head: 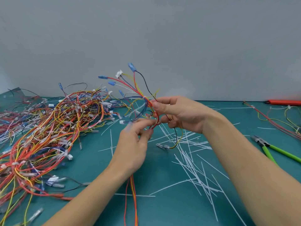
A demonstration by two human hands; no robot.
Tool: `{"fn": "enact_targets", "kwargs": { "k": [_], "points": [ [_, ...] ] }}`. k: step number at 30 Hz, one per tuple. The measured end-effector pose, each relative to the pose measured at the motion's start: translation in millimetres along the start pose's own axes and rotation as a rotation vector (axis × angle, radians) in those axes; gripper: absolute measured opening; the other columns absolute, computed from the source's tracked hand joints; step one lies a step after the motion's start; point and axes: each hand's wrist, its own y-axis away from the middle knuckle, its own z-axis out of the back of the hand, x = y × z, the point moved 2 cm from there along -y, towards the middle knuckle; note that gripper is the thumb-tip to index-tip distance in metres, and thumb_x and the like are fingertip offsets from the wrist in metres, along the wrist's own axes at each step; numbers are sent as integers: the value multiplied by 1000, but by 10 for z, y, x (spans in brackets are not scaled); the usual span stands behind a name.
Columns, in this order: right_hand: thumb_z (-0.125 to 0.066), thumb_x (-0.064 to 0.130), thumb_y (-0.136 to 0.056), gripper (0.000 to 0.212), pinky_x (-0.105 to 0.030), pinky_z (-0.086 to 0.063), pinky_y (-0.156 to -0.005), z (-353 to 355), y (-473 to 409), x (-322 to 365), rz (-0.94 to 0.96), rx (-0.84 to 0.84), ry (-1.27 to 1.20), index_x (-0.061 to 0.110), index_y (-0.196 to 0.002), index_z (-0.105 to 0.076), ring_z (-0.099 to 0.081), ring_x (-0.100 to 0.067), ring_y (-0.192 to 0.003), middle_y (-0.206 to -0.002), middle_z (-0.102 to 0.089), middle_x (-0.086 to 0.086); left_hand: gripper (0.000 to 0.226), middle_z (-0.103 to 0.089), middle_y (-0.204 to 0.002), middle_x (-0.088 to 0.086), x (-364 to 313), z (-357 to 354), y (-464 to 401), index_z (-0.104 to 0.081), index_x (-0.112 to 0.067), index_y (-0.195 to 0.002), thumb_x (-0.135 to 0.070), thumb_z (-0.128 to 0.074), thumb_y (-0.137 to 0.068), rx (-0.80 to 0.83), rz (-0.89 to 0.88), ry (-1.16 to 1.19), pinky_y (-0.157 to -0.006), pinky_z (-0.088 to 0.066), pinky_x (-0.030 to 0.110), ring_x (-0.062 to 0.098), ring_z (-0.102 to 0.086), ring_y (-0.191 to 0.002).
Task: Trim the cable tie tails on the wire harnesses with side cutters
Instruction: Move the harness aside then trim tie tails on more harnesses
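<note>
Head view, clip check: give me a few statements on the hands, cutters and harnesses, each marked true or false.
1. Both hands hold one harness above the mat. True: the left hand and the right hand both grip it.
2. The right hand holds the cutters. False: the cutters lie on the mat, to the right of the right forearm.
3. A big pile of harnesses lies on the left. True.
4. The mat is free of cut tails. False: many white tails lie scattered under and between the hands.
5. The cutters have red handles. False: the handles are green.
</note>
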Motion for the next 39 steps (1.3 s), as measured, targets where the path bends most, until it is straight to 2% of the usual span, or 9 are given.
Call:
{"fn": "enact_targets", "kwargs": {
  "k": [3,7,11,19,23,27,29,33,39],
  "points": [
    [-83,23,-81,35,-16,-31,-49,42,9,-17,49,120,2,21,-116,-77,-46,-8,-62,-89,-70,4,40,-69,-98,-28,24,-10,-15,-76,-26,-109,8,-58,-98,71,10,-23,-86,-49,19,-13,-60,-86],
    [-79,15,-84,34,-19,-32,-54,55,44,-26,105,229,145,22,-117,-77,-54,-8,-67,-87,-67,3,33,-72,-87,-32,73,-42,10,-79,-27,-107,-2,-58,-102,114,213,119,-81,-41,4,-20,-60,-80],
    [-85,24,-79,30,-19,-36,-55,19,51,-4,138,217,388,24,-108,-78,-55,-4,-70,-88,-67,1,22,-75,-97,-23,139,-35,35,-78,-39,-98,-20,-66,-99,21,304,86,-83,-42,12,-9,-61,-86],
    [-89,21,-79,34,-38,-44,-76,-28,84,-38,115,284,522,24,-111,-77,-57,-10,-77,-86,-73,5,24,-54,-50,-24,86,-8,80,-67,-51,-69,-37,-73,-87,10,417,87,-55,-37,24,-7,-48,-46],
    [-83,16,-86,11,-29,-49,-76,-16,35,-34,188,168,458,16,-94,-76,-65,-12,-77,-87,-78,-10,10,-55,-60,-12,79,-20,50,-76,-36,-99,-39,-67,-97,73,452,75,-68,-44,32,15,-50,-65],
    [-74,11,-93,6,-18,-43,-54,29,10,-3,258,37,406,16,-93,-70,-59,-9,-63,-76,-75,1,31,-66,-66,-7,33,-1,34,-74,-49,-101,-19,-70,-97,35,335,81,-55,-47,39,15,-53,-50],
    [-70,8,-96,11,-20,-41,-52,104,10,33,300,-53,297,18,-92,-69,-57,-11,-61,-79,-75,-5,34,-77,-97,-1,-2,14,40,-75,-43,-108,-14,-79,-90,-13,310,187,-59,-62,46,17,-72,-70],
    [-62,8,-100,9,-17,-34,-46,300,36,135,326,-236,-37,15,-96,-61,-50,-10,-52,-75,-72,-7,21,-79,-98,1,-112,32,57,-74,-32,-107,-21,-79,-90,-80,259,334,-64,-65,41,19,-76,-82],
    [-58,12,-104,9,-18,-35,-46,598,94,202,336,-447,-270,18,-97,-57,-48,-10,-52,-73,-70,-5,44,-75,-117,9,-174,-97,174,-66,-16,-123,-44,-72,-89,465,518,571,-47,-57,32,35,-77,-84]
  ]
}}
